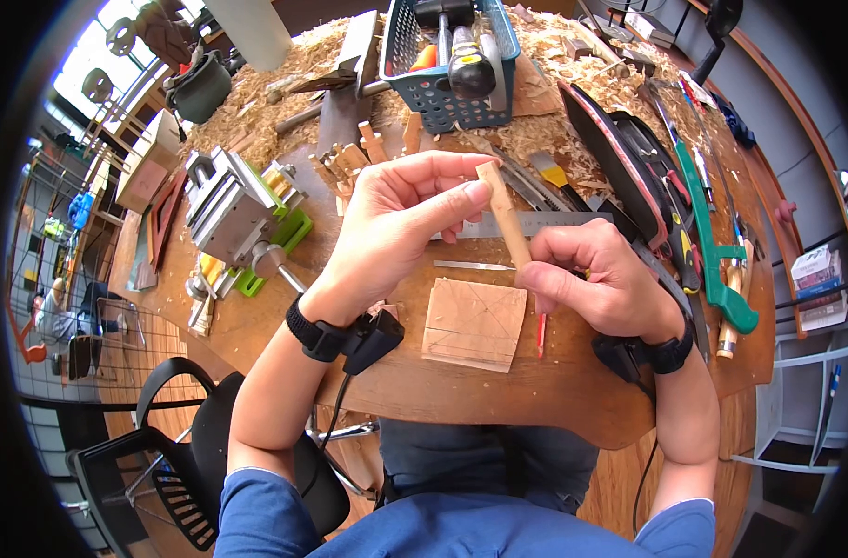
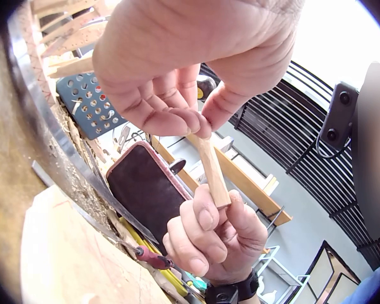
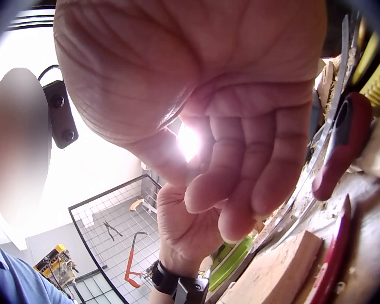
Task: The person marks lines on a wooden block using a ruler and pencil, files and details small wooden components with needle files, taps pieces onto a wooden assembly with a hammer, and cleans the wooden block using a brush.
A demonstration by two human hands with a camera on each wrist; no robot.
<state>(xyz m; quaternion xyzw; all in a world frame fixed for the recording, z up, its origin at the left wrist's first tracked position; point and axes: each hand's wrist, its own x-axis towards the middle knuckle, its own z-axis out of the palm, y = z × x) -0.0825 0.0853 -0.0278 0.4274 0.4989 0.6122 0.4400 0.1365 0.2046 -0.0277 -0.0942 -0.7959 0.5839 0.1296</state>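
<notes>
A small, pale wooden stick is held up at a slant over the bench by both hands. My left hand pinches its upper end between thumb and fingers. At the lower end, my right hand grips it with thumb and curled fingers. The left wrist view shows the stick spanning the two hands; in the right wrist view the fingers hide it. Below lies a square wooden block with pencil lines across its face. Beside the block is a red pencil, under the right hand.
Behind the hands lie a metal ruler and a thin blade. A vise stands on the left. At the back, a blue basket holds tools among wood shavings. A black tool case and green-handled saw lie on the right.
</notes>
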